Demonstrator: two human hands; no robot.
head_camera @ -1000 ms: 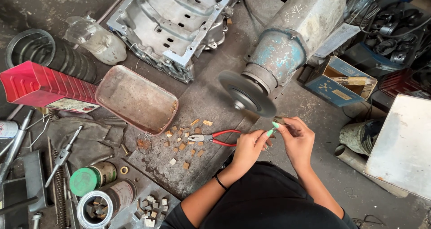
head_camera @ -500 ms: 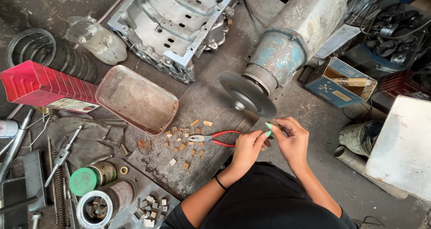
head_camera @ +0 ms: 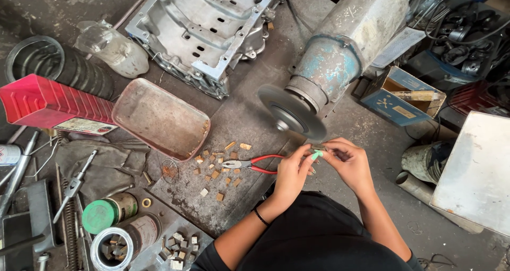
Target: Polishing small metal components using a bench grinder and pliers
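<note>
Both the left hand (head_camera: 293, 171) and right hand (head_camera: 348, 162) pinch a tiny green piece (head_camera: 316, 155) between fingertips just below the grinding disc (head_camera: 291, 112) (light, stiff-looking, easily dropped, best nipped by its ends).

Head camera, single view: I look steeply down from above onto my left hand (head_camera: 291, 176) and right hand (head_camera: 348, 162), near, cluttered workshop floor (head_camera: 249, 117) around them.
</note>
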